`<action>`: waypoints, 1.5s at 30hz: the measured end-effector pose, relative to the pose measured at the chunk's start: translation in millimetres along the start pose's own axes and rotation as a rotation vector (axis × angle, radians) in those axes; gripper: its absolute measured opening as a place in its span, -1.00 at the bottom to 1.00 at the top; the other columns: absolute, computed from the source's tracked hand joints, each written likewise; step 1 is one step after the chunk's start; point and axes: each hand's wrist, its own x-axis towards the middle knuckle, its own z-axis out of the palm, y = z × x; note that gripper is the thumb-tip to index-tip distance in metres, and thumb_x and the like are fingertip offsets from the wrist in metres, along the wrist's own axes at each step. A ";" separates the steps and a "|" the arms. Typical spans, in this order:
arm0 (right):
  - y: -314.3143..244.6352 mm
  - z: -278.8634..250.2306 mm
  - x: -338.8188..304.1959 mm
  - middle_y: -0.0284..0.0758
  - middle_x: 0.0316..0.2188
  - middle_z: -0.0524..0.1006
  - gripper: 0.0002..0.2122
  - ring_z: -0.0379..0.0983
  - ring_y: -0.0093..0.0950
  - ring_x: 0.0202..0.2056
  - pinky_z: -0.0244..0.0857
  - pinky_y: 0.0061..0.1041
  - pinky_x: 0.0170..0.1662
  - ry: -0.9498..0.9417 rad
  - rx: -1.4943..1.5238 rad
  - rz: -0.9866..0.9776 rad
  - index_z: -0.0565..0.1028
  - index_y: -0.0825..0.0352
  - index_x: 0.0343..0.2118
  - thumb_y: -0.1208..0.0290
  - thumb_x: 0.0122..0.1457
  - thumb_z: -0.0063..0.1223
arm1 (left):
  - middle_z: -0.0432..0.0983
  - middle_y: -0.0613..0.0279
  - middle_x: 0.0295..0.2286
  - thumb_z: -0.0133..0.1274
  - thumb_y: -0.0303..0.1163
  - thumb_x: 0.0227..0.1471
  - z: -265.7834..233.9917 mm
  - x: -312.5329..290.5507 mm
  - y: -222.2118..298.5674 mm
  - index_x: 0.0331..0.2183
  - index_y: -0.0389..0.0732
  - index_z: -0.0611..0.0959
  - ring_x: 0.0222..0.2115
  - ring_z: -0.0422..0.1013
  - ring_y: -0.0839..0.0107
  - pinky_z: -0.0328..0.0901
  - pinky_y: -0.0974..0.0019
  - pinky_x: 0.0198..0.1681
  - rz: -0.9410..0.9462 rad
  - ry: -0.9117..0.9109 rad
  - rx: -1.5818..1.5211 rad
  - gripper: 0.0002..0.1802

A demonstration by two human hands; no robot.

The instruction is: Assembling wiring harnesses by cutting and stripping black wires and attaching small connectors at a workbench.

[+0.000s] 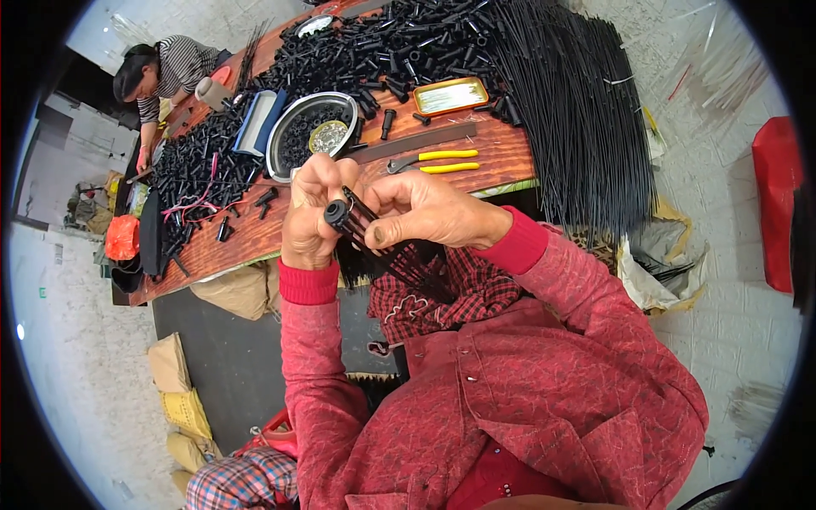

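Observation:
Just beyond the near table edge, both my hands work on one black tubular plastic part (337,213), its round end with a hole facing up. My left hand (311,217) is closed around its left side, fingertips bent at the top. My right hand (433,212) pinches it from the right, thumb across the black strips. Several thin black strips (415,270) spread from the tube down toward my lap, over a red-and-black checked cloth (476,297). The fingers partly hide where the strips meet the tube.
The reddish wooden table (225,246) bears heaped black tubular parts (399,55), yellow-handled pliers (446,161), a yellow-rimmed tray (450,96) and an oval bowl (285,140). Long black rods (586,127) hang over its right end. Another person (174,72) works at the far left.

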 end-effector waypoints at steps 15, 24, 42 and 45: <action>29.2 16.9 19.7 -0.34 -0.41 0.58 -0.84 0.49 -0.62 -0.39 0.39 -0.58 -0.32 0.398 -0.221 -0.313 0.50 0.46 -0.32 0.50 0.08 0.19 | 0.49 0.34 -0.43 0.20 -0.63 -0.07 65.8 -25.8 26.5 -0.11 -0.40 0.58 -0.46 0.41 0.65 0.33 0.59 -0.35 0.120 0.613 0.952 -0.61; 25.4 16.6 16.7 -0.31 -0.55 0.55 -0.85 0.42 -0.64 -0.50 0.31 -0.55 -0.43 0.453 -0.408 -0.309 0.53 0.45 -0.43 0.44 0.10 0.16 | 0.46 0.37 -0.47 0.14 -0.67 -0.03 58.2 -29.2 30.5 -0.13 -0.39 0.58 -0.52 0.38 0.68 0.27 0.63 -0.43 0.145 0.608 0.929 -0.66; 16.6 2.8 25.1 -0.37 -0.68 0.47 -0.81 0.35 -0.60 -0.58 0.21 -0.47 -0.48 0.350 -0.689 -0.221 0.53 0.33 -0.53 0.30 0.03 0.22 | 0.48 0.38 -0.41 0.22 -0.64 -0.11 35.3 -34.0 31.7 -0.12 -0.38 0.60 -0.45 0.37 0.65 0.29 0.59 -0.36 0.148 0.625 0.880 -0.58; 19.1 1.9 26.7 -0.47 -0.64 0.44 -0.78 0.29 -0.71 -0.55 0.15 -0.59 -0.48 0.279 -0.644 -0.176 0.47 0.35 -0.55 0.34 0.12 0.18 | 0.48 0.36 -0.41 0.21 -0.62 -0.09 34.5 -37.6 33.0 -0.11 -0.41 0.58 -0.46 0.37 0.65 0.30 0.60 -0.38 0.136 0.599 0.892 -0.58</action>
